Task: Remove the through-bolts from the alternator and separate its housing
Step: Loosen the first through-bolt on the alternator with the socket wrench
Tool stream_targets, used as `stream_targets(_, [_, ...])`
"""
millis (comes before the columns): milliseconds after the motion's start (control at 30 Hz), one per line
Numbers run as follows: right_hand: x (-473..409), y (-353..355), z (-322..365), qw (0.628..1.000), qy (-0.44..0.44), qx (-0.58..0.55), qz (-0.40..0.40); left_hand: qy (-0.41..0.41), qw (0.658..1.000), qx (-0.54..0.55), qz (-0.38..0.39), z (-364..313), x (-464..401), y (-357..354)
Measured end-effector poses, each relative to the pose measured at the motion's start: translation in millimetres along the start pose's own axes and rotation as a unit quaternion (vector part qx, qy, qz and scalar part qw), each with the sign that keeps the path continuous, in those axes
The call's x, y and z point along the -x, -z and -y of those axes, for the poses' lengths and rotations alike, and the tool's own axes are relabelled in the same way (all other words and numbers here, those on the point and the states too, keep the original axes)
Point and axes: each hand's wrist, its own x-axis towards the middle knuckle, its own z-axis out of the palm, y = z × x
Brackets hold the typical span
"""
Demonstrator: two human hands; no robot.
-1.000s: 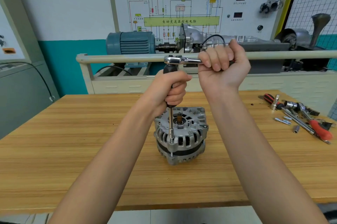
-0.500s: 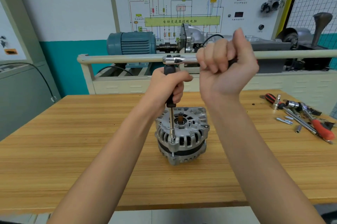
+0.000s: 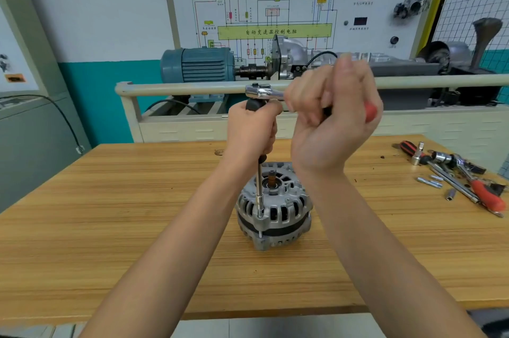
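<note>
On the bench [image 3: 110, 227] our alternator [image 3: 272, 205] stands upright, centre. Our left hand [image 3: 252, 131] stays wrapped around the extension [image 3: 259, 189]; our right hand [image 3: 334, 120], blurred, has swung the ratchet [image 3: 261, 91] handle nearer, seemingly clasped, so the bolt is loosening. Wall panel [image 3: 275, 31] reads "自动变速器控制电脑".

Silver alternator [image 3: 274, 206]; striped wooden table [image 3: 110, 227]

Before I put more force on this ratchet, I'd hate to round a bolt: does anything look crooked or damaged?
Nothing stands out. The extension runs straight down to a bolt at the rim of the alternator, which sits flat on the table. The right hand is blurred.
</note>
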Motion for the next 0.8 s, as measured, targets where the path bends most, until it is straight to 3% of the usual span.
stream_targets(67, [6, -9, 0, 0.996, 0.052, 0.06, 0.032, -0.011, 1.0, -0.007, -0.015, 2, 1, -1])
stream_targets(133, [5, -8, 0, 0.998, 0.039, 0.045, 0.017, -0.004, 1.0, -0.002, 0.024, 1, 0, 3])
stream_targets(200, [-4, 0, 1, 0.999, -0.029, -0.021, -0.011, 0.017, 0.993, 0.025, 0.113, -1, -2, 13])
stream_targets(267, [-18, 11, 2, 0.98, -0.151, -0.114, -0.056, 0.039, 0.97, 0.086, 0.226, -3, -5, 24])
stream_targets(333, [-29, 25, 0, 0.933, -0.266, -0.206, -0.129, 0.056, 0.944, 0.116, 0.305, -5, -6, 29])
stream_targets(400, [-36, 36, -5, 0.885, -0.314, -0.283, -0.192, 0.066, 0.94, 0.095, 0.321, -4, -6, 25])
stream_targets(500, [-36, 43, -7, 0.87, -0.301, -0.321, -0.221, 0.064, 0.958, 0.05, 0.277, -3, -5, 16])
stream_targets(633, [-23, 34, 0, 0.935, -0.235, -0.219, -0.154, 0.041, 0.99, 0.014, 0.132, 0, -1, 8])
stream_targets(733, [-5, 13, 1, 0.995, -0.067, -0.059, -0.036, 0.023, 1.0, -0.008, 0.003, 3, 2, -2])
stream_targets(800, [4, 0, 0, 0.999, 0.026, 0.025, 0.017, 0.008, 0.999, -0.016, -0.037, 3, 3, -5])
